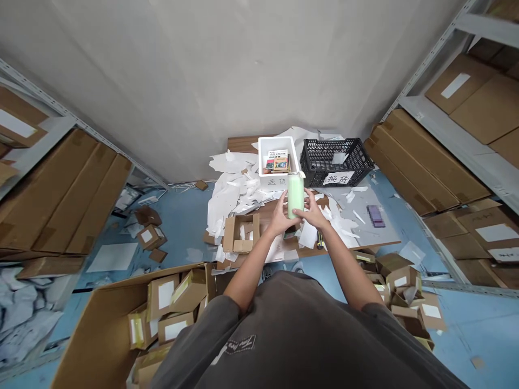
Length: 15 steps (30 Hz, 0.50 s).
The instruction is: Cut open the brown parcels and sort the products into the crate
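"Where's the green bottle (295, 195)?"

"On the near side of the white bin (266, 182), over the worktop (265, 213), with its top overlapping the bin's right front corner in this view. It's roughly upright; I can't tell whether the base touches anything"

"And the hands?"

"Both have hold of it. The left hand (280, 217) is half open, curved around the lower left side; the right hand (313, 210) is opened about as wide, fingers along the opposite side and thumb across the lower front"

"How would it handle?"

"I'd guess stiff and smooth-walled, light if hollow and heavier if filled; nothing shows which. That even surface could slip under dry fingers, and a drop might dent or scratch it"

"So where's the best hold?"

"Around the lower body, one hand each side, much as it is. I'd leave the pale piece at the top alone: it may be part of a lid, and lifting by it seems risky"

"What else is near the white bin?"

"Books (279, 162) inside it, a black crate (316, 178) just to its right, torn paper (224, 200) to its left, an open cardboard box (242, 247) on its near left side, and well to its right, past the crate, a blurred purple item (376, 216)"
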{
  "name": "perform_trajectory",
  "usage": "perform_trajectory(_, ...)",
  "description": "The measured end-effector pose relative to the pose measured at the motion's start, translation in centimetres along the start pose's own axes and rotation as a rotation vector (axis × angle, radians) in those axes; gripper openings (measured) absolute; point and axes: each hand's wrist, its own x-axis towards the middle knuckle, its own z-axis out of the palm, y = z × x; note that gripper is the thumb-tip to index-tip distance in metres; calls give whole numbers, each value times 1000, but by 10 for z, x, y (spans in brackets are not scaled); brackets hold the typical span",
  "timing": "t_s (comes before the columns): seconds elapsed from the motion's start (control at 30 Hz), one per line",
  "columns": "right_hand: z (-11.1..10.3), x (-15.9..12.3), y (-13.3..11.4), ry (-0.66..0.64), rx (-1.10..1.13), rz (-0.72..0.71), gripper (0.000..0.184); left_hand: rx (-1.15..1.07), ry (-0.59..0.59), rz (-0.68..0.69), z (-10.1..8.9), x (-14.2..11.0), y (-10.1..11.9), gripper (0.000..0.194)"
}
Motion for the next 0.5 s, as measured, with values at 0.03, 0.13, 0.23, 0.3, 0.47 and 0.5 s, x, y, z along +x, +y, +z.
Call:
perform_trajectory(0.03,0,1,0,-30,18,11,118,-35,-31,-1,-1,0,-2,130)
perform_trajectory(0.13,1,3,2,-50,6,28,121,70,-27,30,-5,1,-5,129)
perform_trajectory(0.23,2,4,1,-12,-51,10,126,173,21,23,-6,2,-7,133)
perform_trajectory(0.3,2,5,0,-38,-44,-4,125,67,-18,-13,-5,2,-9,136)
perform_trajectory(0.47,-1,8,2,-100,6,8,118,18,-42,-64,-8,5,-14,144)
perform_trajectory(0.5,-2,8,3,-75,-1,8,117,52,-27,-73,-10,6,-15,147)
